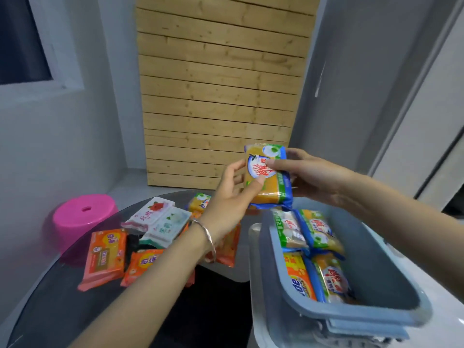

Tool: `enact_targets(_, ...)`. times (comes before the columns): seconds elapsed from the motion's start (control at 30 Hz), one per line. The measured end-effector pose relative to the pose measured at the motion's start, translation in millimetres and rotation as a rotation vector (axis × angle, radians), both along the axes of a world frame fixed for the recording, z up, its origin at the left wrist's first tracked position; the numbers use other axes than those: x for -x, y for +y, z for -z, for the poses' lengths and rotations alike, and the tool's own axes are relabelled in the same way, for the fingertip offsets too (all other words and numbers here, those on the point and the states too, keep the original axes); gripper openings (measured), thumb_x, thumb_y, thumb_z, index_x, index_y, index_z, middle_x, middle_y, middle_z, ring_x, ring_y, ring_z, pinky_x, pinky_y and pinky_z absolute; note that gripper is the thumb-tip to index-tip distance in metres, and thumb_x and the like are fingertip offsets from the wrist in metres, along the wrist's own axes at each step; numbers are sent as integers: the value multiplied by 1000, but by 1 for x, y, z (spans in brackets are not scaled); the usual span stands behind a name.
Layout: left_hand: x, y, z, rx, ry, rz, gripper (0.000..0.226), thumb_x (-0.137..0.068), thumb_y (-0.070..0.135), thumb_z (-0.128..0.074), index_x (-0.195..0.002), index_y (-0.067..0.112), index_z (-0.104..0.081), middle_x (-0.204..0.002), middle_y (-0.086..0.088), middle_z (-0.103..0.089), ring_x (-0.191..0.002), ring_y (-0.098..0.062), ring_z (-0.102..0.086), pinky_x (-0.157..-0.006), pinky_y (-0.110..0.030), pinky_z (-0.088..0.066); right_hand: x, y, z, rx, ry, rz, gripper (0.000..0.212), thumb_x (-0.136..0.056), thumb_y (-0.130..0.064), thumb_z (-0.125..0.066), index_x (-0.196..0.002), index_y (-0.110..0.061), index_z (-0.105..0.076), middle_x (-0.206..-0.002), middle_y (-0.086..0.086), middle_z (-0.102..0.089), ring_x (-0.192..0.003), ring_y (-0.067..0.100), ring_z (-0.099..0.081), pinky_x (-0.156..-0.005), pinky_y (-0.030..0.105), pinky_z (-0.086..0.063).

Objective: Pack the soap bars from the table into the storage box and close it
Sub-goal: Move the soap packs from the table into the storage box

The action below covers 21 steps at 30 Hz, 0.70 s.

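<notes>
A yellow soap bar in a blue-edged wrapper is held upright above the far end of the blue-grey storage box. My left hand grips its left edge with the thumb on the front. My right hand grips its right side, fingers across the label. Several wrapped soap bars lie inside the open box. More soap bars lie on the dark glass table: orange packs, white packs and a yellow one.
A pink plastic stool stands beyond the table's left edge. A wooden slat panel leans on the grey wall behind. The box sits on a white surface to the right of the table.
</notes>
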<state>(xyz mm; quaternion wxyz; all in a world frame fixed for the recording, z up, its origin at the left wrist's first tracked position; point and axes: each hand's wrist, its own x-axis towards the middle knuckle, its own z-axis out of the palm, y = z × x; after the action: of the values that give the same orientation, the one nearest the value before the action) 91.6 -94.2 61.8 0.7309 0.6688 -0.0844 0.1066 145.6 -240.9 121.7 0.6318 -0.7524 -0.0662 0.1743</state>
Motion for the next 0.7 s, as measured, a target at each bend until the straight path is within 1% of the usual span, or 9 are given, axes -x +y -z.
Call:
enact_targets(0.13,0,-32,13,-93,19,103,28,-93,20,-47,-121,16,-48,-108,-3,-62,-87,3,-60,-76,-7,-49,22,-51,7,48,34,1,66,-68,-31,-74,-128,-23,-48,-98,5,-75,-76,18,-72,-64,29,-61)
enact_targets(0.2,1,-37,23,-156,32,100,28,-95,23,-42,-120,17,-52,-111,3,-61,-86,16,-56,-79,-1,-44,31,-71,18,64,79,11,70,-60,-35,-74,-125,-21,-52,-104,8,-75,-82,20,-72,-75,34,-61)
enact_targets(0.3,2,-40,37,-177,108,99,40,-95,24,-43,-134,20,-41,-111,16,-54,-76,30,-51,-66,5,-41,43,-87,39,89,166,21,60,-63,-34,-74,-117,-18,-56,-111,13,-73,-99,29,-69,-96,46,-52)
enact_targets(0.33,3,-42,42,-168,133,111,45,-95,21,-44,-139,20,-34,-109,21,-51,-70,33,-51,-62,4,-42,46,-90,48,88,194,27,52,-68,-32,-74,-115,-18,-57,-109,13,-73,-97,29,-70,-93,45,-53)
enact_targets(0.4,6,-46,48,-163,158,118,54,-95,13,-45,-144,21,-23,-117,21,-48,-68,33,-51,-60,2,-44,53,-87,67,87,248,30,30,-83,-26,-68,-110,-17,-58,-101,12,-75,-79,23,-73,-69,34,-60)
enact_targets(0.47,6,-49,54,-116,170,112,58,-94,5,-43,-145,19,-21,-113,16,-54,-68,26,-58,-59,-2,-47,58,-81,81,147,284,10,22,-90,-24,-62,-110,-18,-56,-94,9,-74,-65,16,-71,-47,22,-53)
enact_targets(0.5,6,-50,55,-91,186,112,58,-94,4,-42,-145,20,-21,-105,16,-55,-66,20,-61,-57,-5,-49,58,-80,85,184,285,-8,23,-91,-24,-60,-113,-19,-55,-95,8,-73,-66,15,-70,-47,21,-51)
enact_targets(0.63,7,-48,55,-80,212,106,59,-94,9,-44,-145,28,-21,-98,14,-57,-64,9,-67,-57,-13,-54,55,-83,84,378,168,-93,35,-89,-27,-63,-123,-21,-56,-112,7,-71,-92,20,-69,-74,28,-58)
enact_targets(0.7,9,-49,54,-83,215,100,58,-94,12,-45,-144,30,-22,-98,16,-57,-65,9,-67,-57,-13,-54,56,-86,82,538,72,-137,40,-87,-27,-65,-125,-19,-57,-110,2,-70,-97,17,-68,-87,28,-56)
